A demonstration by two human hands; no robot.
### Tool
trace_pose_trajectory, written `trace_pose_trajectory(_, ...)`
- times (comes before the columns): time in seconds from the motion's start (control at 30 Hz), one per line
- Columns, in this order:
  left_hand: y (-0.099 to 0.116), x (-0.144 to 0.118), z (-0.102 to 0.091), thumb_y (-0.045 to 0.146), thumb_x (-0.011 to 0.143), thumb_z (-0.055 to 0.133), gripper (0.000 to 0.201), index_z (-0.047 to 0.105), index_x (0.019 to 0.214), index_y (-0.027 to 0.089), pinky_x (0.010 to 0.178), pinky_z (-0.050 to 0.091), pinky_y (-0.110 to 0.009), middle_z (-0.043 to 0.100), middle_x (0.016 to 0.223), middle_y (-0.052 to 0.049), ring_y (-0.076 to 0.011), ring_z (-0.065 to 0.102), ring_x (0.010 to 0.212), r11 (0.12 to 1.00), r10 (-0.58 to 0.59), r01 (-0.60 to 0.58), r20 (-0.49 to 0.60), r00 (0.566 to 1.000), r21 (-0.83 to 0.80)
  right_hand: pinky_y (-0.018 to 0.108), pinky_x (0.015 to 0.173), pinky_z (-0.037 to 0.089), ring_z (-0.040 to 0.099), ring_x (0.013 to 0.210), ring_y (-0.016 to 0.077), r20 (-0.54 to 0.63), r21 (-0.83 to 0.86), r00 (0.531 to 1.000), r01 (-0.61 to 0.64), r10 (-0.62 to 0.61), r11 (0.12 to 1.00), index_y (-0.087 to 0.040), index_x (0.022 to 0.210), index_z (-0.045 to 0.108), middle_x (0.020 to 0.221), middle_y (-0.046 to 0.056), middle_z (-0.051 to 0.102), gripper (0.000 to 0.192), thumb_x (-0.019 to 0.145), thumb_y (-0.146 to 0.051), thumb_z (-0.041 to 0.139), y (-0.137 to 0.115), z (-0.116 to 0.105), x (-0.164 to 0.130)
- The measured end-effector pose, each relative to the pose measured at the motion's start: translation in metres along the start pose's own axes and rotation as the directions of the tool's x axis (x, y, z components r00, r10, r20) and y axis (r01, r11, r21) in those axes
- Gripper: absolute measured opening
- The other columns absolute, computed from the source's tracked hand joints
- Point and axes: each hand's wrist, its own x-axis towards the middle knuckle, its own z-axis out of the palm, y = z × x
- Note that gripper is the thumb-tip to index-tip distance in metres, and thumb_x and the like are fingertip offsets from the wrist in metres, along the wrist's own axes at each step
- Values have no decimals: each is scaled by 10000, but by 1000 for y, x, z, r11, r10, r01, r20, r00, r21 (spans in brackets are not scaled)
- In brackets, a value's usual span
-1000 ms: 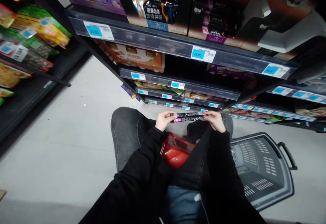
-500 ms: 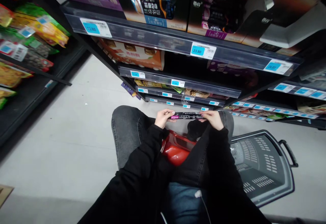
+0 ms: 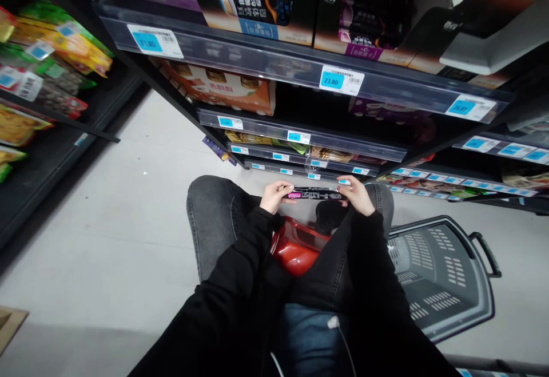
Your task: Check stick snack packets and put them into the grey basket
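A narrow black stick packet (image 3: 316, 194) with white print and a pink patch at its left end is stretched level between my hands, above my lap. My left hand (image 3: 275, 195) pinches its left end between thumb and fingers. At the other end, my right hand (image 3: 358, 195) has a looser hold: thumb and forefinger stand a little apart above the packet, while the other fingers stay against its end. How firmly they grip is partly hidden. Below the packet, a glossy red object (image 3: 298, 254) shows between my bent legs.
A grey perforated shopping basket (image 3: 450, 314) with a black handle lies to my right. Ahead rises a shelf rack with price tags (image 3: 342, 80), boxes of dark packets (image 3: 266, 2) and an orange carton (image 3: 218, 88). Bagged snacks (image 3: 64, 45) fill another rack at left.
My right thumb and forefinger have spread apart and lifted at the packet's right end. My left hand keeps its pinch. The view has shifted slightly.
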Motion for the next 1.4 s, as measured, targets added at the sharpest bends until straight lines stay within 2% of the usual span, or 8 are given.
trace_pose_trajectory(0.17,-5,3,0,396,545,737,405,605,790,102,541,575,-330,552,637,3,-145,603,610,997,55,-54,-24,998,60,249,349,387,475,344,114,-14,-112,998,-63,62,992,-167,837,605,482,-26,529,311,656,-419,603,2,2,3)
trace_pose_trajectory(0.27,-7,2,3,413,577,711,385,578,783,117,529,572,-325,537,652,11,-138,594,602,991,85,-82,-25,996,106,257,365,421,469,380,106,-60,-204,998,-38,26,978,-178,749,591,527,-18,519,276,670,-442,578,9,6,6)
trace_pose_trajectory(0.53,-4,-5,13,286,460,792,507,390,746,168,524,565,-335,579,728,18,-151,623,613,994,55,-54,-7,998,96,267,430,487,563,487,131,-67,-235,997,10,-27,972,-213,807,513,648,-5,522,256,756,-463,487,22,20,10)
trace_pose_trajectory(0.67,-4,-5,14,277,442,797,505,420,759,164,512,566,-343,510,622,66,-138,603,535,988,87,-80,-46,995,131,303,496,534,551,617,144,-98,-100,993,51,-61,994,-207,815,523,736,14,498,311,712,-500,532,15,26,9)
trace_pose_trajectory(0.9,-5,-5,15,317,462,782,457,544,803,129,578,576,-383,535,684,30,-157,611,598,989,121,-114,-80,989,92,327,604,548,519,715,131,-82,132,993,99,-89,986,-215,901,523,925,22,483,385,620,-446,650,3,37,4)
trace_pose_trajectory(1.03,-8,-3,13,316,469,779,448,590,823,119,632,564,-394,582,718,0,-174,613,650,985,152,-144,-76,986,93,311,634,516,522,705,128,-121,44,981,156,-149,987,-214,887,504,889,1,499,412,562,-359,711,5,39,5)
trace_pose_trajectory(1.2,-13,3,8,303,495,773,477,635,916,127,697,527,-328,650,820,-49,-179,613,751,942,264,-240,-79,961,235,284,722,427,498,739,138,-206,-164,938,247,-278,955,-197,814,519,799,-7,533,298,610,-345,679,4,39,7)
trace_pose_trajectory(1.4,-17,5,6,321,495,774,383,667,807,126,670,504,-296,667,800,-52,-173,611,726,934,285,-255,-90,954,250,263,689,391,478,706,134,-203,-162,935,260,-291,952,-198,799,508,777,-13,524,276,631,-354,662,5,40,8)
